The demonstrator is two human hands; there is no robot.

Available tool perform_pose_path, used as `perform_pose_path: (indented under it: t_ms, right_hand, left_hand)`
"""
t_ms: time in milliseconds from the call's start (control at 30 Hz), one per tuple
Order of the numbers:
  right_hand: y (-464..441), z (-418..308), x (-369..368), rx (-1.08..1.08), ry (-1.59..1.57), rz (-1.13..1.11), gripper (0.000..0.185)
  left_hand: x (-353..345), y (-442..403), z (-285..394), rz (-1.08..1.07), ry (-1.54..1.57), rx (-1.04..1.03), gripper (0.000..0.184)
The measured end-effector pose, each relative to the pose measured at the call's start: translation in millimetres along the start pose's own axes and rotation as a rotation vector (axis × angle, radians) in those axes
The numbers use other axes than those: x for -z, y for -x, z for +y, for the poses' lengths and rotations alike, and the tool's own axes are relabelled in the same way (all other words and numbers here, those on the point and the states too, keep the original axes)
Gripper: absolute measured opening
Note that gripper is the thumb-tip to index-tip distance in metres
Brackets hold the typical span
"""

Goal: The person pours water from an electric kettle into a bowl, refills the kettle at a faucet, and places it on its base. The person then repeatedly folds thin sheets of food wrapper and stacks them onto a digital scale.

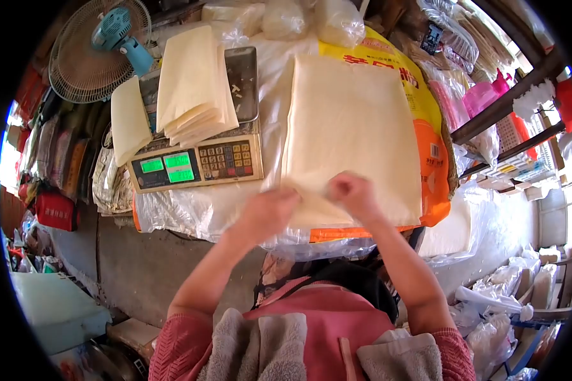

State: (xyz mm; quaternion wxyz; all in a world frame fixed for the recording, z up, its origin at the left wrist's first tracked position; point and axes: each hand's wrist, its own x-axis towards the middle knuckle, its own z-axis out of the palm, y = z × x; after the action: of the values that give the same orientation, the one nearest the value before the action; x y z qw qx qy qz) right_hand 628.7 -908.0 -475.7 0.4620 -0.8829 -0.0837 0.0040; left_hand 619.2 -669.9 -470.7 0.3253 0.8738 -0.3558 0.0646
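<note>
While the left hand (272,213) and right hand (356,195) are showing blurred at the near edge of the pale sheet stack (353,120), the right fingers (343,184) are appearing curled; whether either is grasping anything, I cannot tell. The stack is lying on the plastic-covered desk (181,211), right of the scale (225,159), which is bearing folded sheets (194,79). Uneven pulling would be risking a crease; slick plastic (272,95), a skewed stack.

Scale (230,164) left of sheets (356,120)
</note>
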Motion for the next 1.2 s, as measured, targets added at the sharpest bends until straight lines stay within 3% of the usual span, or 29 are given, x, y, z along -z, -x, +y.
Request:
perform_pose_path:
  t_ms: [33,67,167,233,300,333,367,433,467,500,533,633,733,833,900,967,1000,1033,1100,1133,1200]
  right_hand:
    - [-8,8,19,-0.327,-0.452,0.128,0.008]
    - [-7,9,40,-0.339,-0.610,0.143,0.013]
    - [13,-3,40,-0.107,-0.453,-0.107,0.029]
    - [24,-5,22,0.313,0.360,-0.092,0.048]
    - [28,12,11,0.467,0.771,-0.059,0.050]
    - [18,52,14,0.333,0.431,-0.071,0.045]
    - [6,55,29,0.224,0.386,-0.032,0.039]
    - [-33,13,92,-0.133,0.119,0.167,0.031]
    - [-51,-6,121,-0.156,0.044,0.257,0.029]
    - [-65,-35,148,-0.122,0.245,0.345,0.027]
    - [-70,-39,155,0.040,0.267,0.380,0.026]
    - [-63,-43,138,0.150,0.252,0.271,0.023]
    - [-66,-35,130,0.179,0.382,0.145,0.017]
    - [-78,-21,139,0.239,0.395,0.129,0.015]
    - [-88,-16,183,0.717,0.956,0.328,0.033]
    - [-71,-106,215,0.596,0.629,0.521,0.029]
    - [-62,-135,225,0.532,0.696,0.636,0.025]
    - [-49,-160,230,0.558,0.594,0.641,0.020]
    - [-16,-173,225,0.520,0.930,0.529,0.027]
    - [-6,-164,216,0.613,0.830,0.438,0.029]
    - [9,-128,184,0.746,0.771,0.321,0.036]
  left_hand:
    - [-12,-1,8,-0.169,0.012,0.021,0.022]
    - [-16,-4,13,-0.225,-0.057,0.020,0.023]
    - [-23,-17,18,-0.334,-0.202,0.014,0.031]
    - [-29,-29,15,-0.306,-0.208,0.026,0.040]
    - [-38,-34,14,-0.238,-0.264,-0.004,0.054]
    - [-44,-31,15,-0.205,-0.289,-0.004,0.056]
    - [-48,-33,14,-0.168,-0.315,0.000,0.059]
    - [-49,-34,11,-0.218,-0.305,-0.014,0.063]
    - [-48,-36,12,-0.242,-0.321,-0.009,0.064]
    - [-46,-41,12,-0.266,-0.336,-0.006,0.065]
    - [-38,-54,18,-0.387,-0.315,0.067,0.061]
    - [-46,-108,-6,-0.656,-0.175,0.383,0.063]
    - [-57,-125,-12,-0.290,-0.328,0.279,0.070]
    - [-52,-142,-9,-0.439,-0.332,0.378,0.079]
    - [-50,-143,-12,-0.454,-0.300,0.363,0.082]
    - [-53,-142,-20,-0.446,-0.289,0.356,0.083]
    - [-59,-141,-25,-0.435,-0.295,0.349,0.084]
    - [-62,-140,-27,-0.424,-0.301,0.340,0.084]
    - [-53,-142,-17,-0.440,-0.312,0.346,0.080]
    - [-49,-144,-13,-0.443,-0.320,0.348,0.077]
    - [-78,-131,-45,-0.138,0.315,0.393,0.068]
